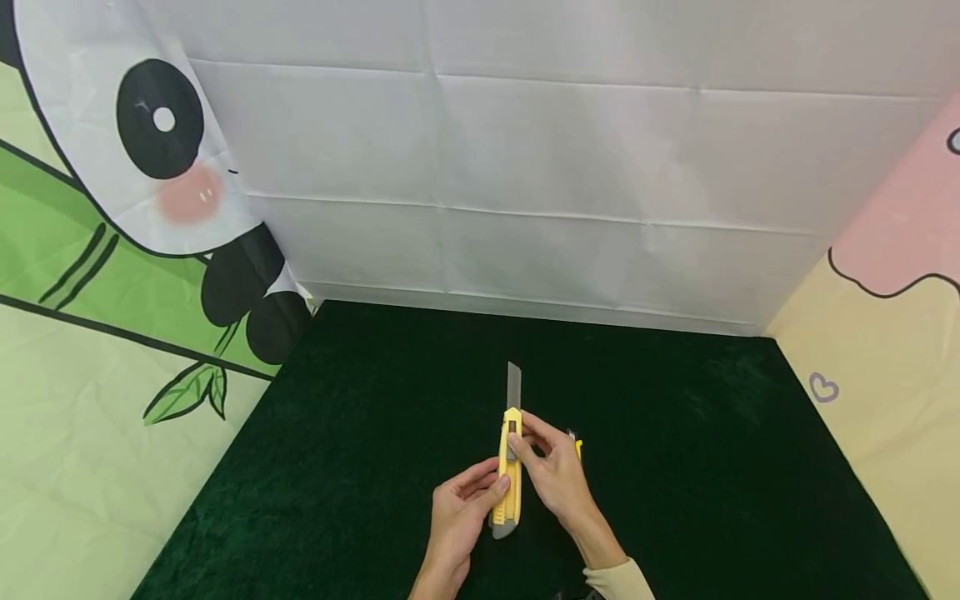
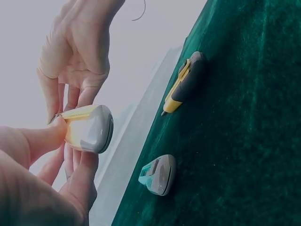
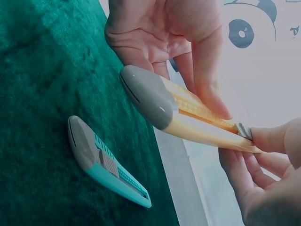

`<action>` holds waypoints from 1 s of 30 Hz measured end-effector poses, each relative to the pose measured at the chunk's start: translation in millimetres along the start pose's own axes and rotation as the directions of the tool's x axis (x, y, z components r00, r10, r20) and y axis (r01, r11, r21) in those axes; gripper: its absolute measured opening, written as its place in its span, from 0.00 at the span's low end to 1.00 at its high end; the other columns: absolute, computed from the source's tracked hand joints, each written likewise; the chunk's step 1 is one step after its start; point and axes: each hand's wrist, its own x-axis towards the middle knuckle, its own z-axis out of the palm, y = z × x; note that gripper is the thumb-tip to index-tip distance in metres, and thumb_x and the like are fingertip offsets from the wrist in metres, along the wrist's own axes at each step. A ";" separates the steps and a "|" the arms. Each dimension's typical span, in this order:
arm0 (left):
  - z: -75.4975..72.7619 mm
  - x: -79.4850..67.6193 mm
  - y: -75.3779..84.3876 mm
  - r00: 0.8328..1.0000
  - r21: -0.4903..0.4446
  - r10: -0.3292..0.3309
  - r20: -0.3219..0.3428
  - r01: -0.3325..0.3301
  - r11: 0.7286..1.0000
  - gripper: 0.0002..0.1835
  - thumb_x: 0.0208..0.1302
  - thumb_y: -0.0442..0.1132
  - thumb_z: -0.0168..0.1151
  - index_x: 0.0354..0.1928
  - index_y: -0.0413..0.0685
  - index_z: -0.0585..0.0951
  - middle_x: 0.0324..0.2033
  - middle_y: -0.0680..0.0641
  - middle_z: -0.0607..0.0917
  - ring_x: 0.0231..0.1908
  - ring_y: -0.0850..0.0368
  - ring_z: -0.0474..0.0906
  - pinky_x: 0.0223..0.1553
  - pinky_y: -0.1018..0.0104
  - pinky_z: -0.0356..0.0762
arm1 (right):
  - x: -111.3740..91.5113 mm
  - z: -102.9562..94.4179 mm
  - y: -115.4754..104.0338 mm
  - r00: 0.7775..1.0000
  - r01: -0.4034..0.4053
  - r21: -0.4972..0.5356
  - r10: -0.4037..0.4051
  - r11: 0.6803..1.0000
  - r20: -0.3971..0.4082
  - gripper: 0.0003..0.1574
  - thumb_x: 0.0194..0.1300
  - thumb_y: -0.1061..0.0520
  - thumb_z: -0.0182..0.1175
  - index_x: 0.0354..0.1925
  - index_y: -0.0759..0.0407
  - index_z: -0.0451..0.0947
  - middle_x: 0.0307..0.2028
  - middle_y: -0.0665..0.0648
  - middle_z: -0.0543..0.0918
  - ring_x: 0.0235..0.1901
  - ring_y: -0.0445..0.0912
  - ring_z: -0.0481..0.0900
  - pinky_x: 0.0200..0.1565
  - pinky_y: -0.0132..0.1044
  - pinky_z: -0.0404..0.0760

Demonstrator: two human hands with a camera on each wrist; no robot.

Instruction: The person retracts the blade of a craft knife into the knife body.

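A yellow box cutter (image 1: 510, 492) with a grey end cap is held up between both hands, its blade (image 1: 513, 386) extended and pointing away from me. My left hand (image 1: 459, 518) pinches the rear of its body between thumb and fingers. Farther forward, my right hand (image 1: 561, 477) grips the cutter, with the thumb on its grey slider (image 3: 243, 131). The grey end cap (image 2: 98, 129) faces the left wrist camera. Below the hands, a teal and grey box cutter (image 3: 108, 165) lies on the dark green cloth, apart from both hands.
A black and yellow cutter-like tool (image 2: 186, 82) lies on the green cloth (image 1: 360, 417); in the head view the right hand mostly hides a yellow and dark item (image 1: 578, 448). A white sheet (image 1: 525, 167) stands behind, with printed panels (image 1: 75, 467) at the sides.
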 end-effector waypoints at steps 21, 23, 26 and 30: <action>-1.6 0.0 -2.4 1.000 0.003 0.013 -0.004 -0.013 1.000 0.21 0.63 0.40 0.74 0.58 0.43 0.84 0.45 0.46 0.87 0.40 0.55 0.84 0.43 0.61 0.84 | -3.5 -0.5 3.3 0.999 -0.006 0.022 0.005 1.000 0.045 0.28 0.75 0.62 0.60 0.70 0.62 0.71 0.53 0.59 0.80 0.50 0.52 0.77 0.49 0.32 0.81; -2.8 0.1 -2.7 1.000 0.005 0.013 -0.003 -0.013 1.000 0.21 0.63 0.40 0.74 0.57 0.43 0.85 0.44 0.46 0.87 0.40 0.55 0.84 0.43 0.61 0.84 | -4.1 0.3 3.7 0.999 -0.002 0.018 0.001 1.000 0.046 0.29 0.75 0.62 0.60 0.70 0.62 0.71 0.53 0.59 0.80 0.50 0.52 0.77 0.49 0.31 0.81; -4.6 -0.1 -3.3 1.000 0.004 0.009 0.003 -0.009 1.000 0.22 0.63 0.41 0.75 0.57 0.43 0.85 0.44 0.47 0.87 0.40 0.56 0.84 0.42 0.61 0.84 | -5.3 1.4 3.7 0.999 0.003 0.006 -0.003 1.000 0.038 0.28 0.75 0.61 0.61 0.70 0.61 0.71 0.53 0.59 0.80 0.50 0.52 0.77 0.50 0.31 0.81; -6.4 -1.2 -3.8 1.000 -0.008 -0.004 0.012 0.004 1.000 0.22 0.63 0.41 0.75 0.58 0.43 0.84 0.44 0.47 0.87 0.40 0.56 0.84 0.42 0.61 0.84 | -7.1 2.8 4.4 1.000 -0.007 -0.022 0.008 1.000 0.027 0.29 0.75 0.59 0.61 0.71 0.60 0.71 0.53 0.57 0.81 0.50 0.50 0.78 0.54 0.36 0.78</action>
